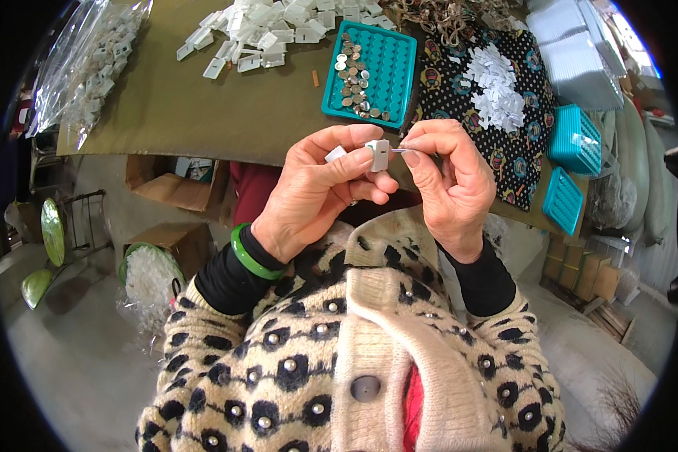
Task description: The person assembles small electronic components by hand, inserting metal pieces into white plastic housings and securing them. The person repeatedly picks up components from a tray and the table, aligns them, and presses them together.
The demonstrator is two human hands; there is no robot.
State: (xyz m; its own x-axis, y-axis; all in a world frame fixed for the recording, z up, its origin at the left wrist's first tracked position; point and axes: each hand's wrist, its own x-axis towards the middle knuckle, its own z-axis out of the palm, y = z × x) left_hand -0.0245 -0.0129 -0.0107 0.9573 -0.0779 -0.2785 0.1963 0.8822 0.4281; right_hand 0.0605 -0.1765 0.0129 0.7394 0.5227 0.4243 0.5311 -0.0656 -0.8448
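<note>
My left hand [297,188] grips a small white plastic casing [380,155] with a dark slot in its face, between thumb and fingers. Another small white piece [336,154] shows among the same fingers. Just to the right, my right hand [453,184] pinches a thin pale strip [402,150] between thumb and forefinger. Its tip points at the casing; whether the two touch, I cannot tell. Beyond my hands lies a teal tray [413,64] with round dimples, and small silvery discs [352,75] lie on its left and near parts.
White casings [275,30] are heaped at the table's back; a see-through bag [90,83] of them lies left. Small white strips [497,90] sit on a patterned black cloth [516,169]. Stacked teal trays [575,141] stand right. An open cardboard box [166,188] is under the table edge.
</note>
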